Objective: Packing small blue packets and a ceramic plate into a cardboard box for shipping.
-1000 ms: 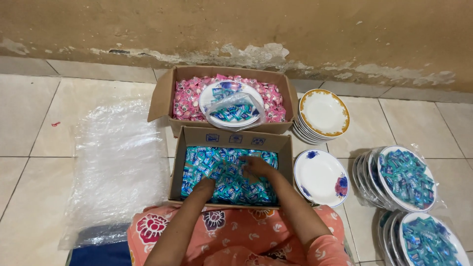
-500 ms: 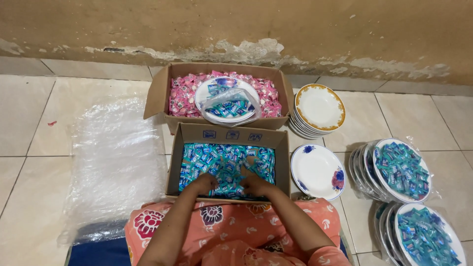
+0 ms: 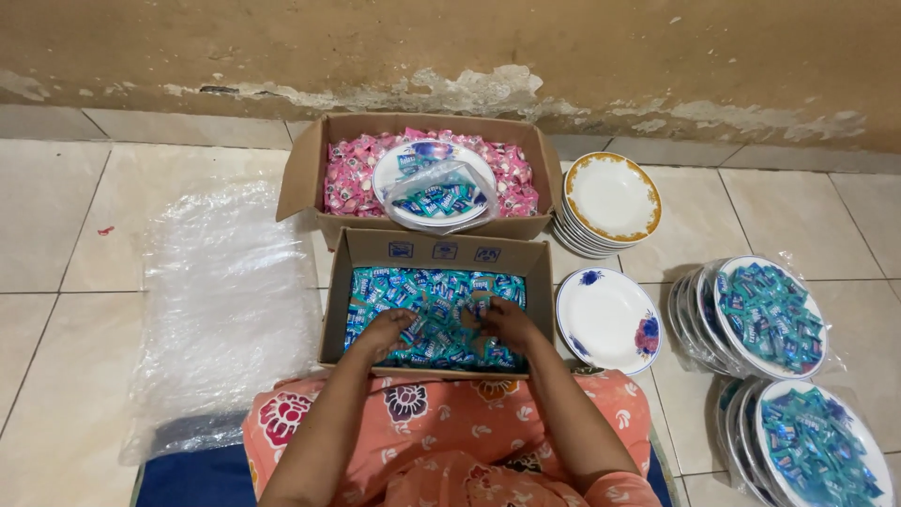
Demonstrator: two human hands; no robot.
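teal candy box [image 3: 441,252], pink candy box [image 3: 422,131] behind

The light was soft, even and fairly bright, with no strong source to tell. Shadows were faint, falling just inside the cardboard boxes [image 3: 436,253]. Pale glare lay on the plastic sheet [image 3: 225,291] at the left and on the wrapped plates [image 3: 770,319] at the right. Focus was sharp throughout, and straight lines bowed slightly toward the edges.

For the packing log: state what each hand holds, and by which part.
Both the left hand and right hand are down among the blue-wrapped candies in the near cardboard box. Whether the fingers have closed on any cannot be told.
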